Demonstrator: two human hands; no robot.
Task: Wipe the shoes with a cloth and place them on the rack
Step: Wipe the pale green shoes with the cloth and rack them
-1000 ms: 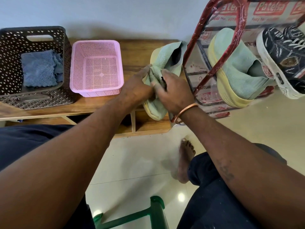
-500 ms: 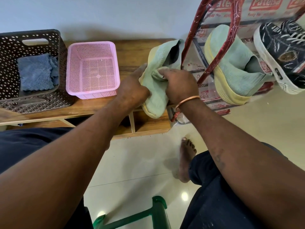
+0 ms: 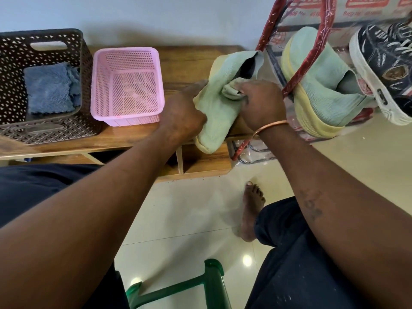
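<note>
Gripping knit mint shoe [image 3: 220, 112]: left hand [image 3: 181, 117]; right hand [image 3: 260, 105] pinching bunched cloth [image 3: 231, 90].

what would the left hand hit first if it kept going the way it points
The green shoe the left hand already holds; past it, probably the red rack frame, depth unclear.

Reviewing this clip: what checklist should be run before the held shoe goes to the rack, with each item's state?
1. Left hand grips the green shoe: ok.
2. Right hand holds the cloth against it: ok.
3. Shoe wiped all over: cannot tell.
4. Free spot on the rack beside the matching shoe and dark sneaker: cannot tell.
5. Shoe on the rack: not ok, it is over the wooden bench.
</note>
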